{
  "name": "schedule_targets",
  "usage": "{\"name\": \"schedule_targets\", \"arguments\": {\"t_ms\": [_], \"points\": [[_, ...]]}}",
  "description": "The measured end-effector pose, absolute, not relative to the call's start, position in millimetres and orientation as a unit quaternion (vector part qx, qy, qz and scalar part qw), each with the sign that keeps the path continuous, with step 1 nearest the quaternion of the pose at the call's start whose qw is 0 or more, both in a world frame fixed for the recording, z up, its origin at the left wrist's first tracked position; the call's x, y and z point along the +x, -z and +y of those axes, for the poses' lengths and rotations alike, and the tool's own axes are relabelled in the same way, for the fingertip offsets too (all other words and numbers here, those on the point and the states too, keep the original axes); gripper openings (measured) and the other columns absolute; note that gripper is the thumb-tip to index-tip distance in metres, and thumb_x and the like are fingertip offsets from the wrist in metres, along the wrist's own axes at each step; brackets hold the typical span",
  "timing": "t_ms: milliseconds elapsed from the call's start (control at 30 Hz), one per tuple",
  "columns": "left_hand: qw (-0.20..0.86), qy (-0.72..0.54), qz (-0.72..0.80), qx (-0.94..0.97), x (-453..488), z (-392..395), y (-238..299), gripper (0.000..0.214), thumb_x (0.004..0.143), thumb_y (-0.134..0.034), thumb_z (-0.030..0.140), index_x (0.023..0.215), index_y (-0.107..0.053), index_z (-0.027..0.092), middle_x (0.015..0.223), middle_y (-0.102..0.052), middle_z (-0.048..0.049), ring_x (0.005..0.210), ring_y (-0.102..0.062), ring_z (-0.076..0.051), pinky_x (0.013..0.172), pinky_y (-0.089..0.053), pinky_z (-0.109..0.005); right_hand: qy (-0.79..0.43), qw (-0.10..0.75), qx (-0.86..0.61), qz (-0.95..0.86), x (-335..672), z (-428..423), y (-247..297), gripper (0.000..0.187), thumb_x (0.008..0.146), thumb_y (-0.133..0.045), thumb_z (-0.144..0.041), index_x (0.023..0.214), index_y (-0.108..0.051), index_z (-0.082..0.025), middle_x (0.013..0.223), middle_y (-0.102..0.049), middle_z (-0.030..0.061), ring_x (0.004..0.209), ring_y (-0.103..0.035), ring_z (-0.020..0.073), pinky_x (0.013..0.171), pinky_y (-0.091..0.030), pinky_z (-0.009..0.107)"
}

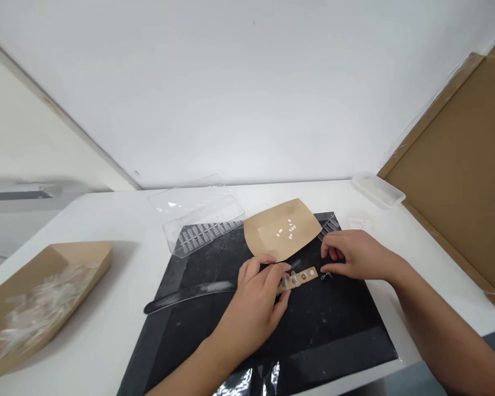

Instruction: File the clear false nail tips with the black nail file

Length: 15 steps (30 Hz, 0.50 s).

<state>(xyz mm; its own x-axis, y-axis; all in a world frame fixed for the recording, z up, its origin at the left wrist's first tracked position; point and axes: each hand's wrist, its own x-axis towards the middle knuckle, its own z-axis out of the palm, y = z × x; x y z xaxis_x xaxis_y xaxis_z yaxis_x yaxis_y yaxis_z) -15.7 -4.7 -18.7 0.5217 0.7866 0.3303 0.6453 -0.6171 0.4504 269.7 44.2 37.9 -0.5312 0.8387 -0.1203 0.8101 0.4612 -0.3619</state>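
Observation:
My left hand (258, 291) is closed around the left end of a narrow tan strip (309, 275) on the black mat (313, 324). Small clear pieces stand on the strip beside my fingertips, with round metal-looking spots and a white dot farther right. My right hand (355, 256) hovers just right of the strip, its thumb and index finger curved with a gap between them. Under that thumb lies a tiny cluster of shiny pieces (325, 276), too small to make out. Behind both hands, a tan paper tray (264, 228) holds several small white bits.
A dark curved nail file (181, 300) lies left of my left hand. Clear nail tips (202, 234) sit in a transparent box (169, 234). At left is a paper tray (103, 253) of clear plastic pieces; at back right, a translucent container (379, 192) and a cardboard box (457, 148).

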Motion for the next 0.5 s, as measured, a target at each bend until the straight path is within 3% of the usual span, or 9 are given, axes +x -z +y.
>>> {"name": "schedule_targets", "arguments": {"t_ms": [200, 400, 500], "points": [[0.127, -0.249, 0.420, 0.864, -14.9, -5.6, 19.0, 0.035, 0.094, -0.062, 0.013, 0.127, -0.054, 0.020, 0.113, -0.074, -0.0078, 0.125, -0.053, -0.034, 0.105, -0.039, -0.055, -0.253, -0.024, -0.482, -0.839, 272.5, 44.4, -36.4, 0.036, 0.077, -0.089, -0.046, 0.099, -0.069, -0.026, 0.086, -0.070, -0.0028, 0.078, -0.061, 0.0172, 0.061, -0.035, 0.027], [0.123, -0.249, 0.417, 0.865, -14.9, -4.3, 17.5, 0.032, 0.094, -0.063, 0.013, 0.124, -0.057, 0.021, 0.114, -0.074, -0.0080, 0.125, -0.054, -0.033, 0.105, -0.038, -0.053, -0.256, -0.015, -0.466, -0.847, 269.5, 45.2, -31.2, 0.015, 0.086, -0.080, -0.034, 0.092, -0.071, -0.024, 0.084, -0.071, -0.0009, 0.080, -0.063, 0.0174, 0.065, -0.038, 0.027], [0.120, -0.253, 0.415, 0.865, -14.7, -3.9, 17.5, 0.030, 0.094, -0.062, 0.013, 0.122, -0.058, 0.022, 0.114, -0.074, -0.0077, 0.125, -0.054, -0.033, 0.105, -0.038, -0.053, -0.269, -0.006, -0.459, -0.846, 269.3, 46.1, -30.7, 0.015, 0.087, -0.080, -0.035, 0.093, -0.072, -0.023, 0.084, -0.071, -0.0005, 0.079, -0.063, 0.0170, 0.065, -0.040, 0.027]]}}
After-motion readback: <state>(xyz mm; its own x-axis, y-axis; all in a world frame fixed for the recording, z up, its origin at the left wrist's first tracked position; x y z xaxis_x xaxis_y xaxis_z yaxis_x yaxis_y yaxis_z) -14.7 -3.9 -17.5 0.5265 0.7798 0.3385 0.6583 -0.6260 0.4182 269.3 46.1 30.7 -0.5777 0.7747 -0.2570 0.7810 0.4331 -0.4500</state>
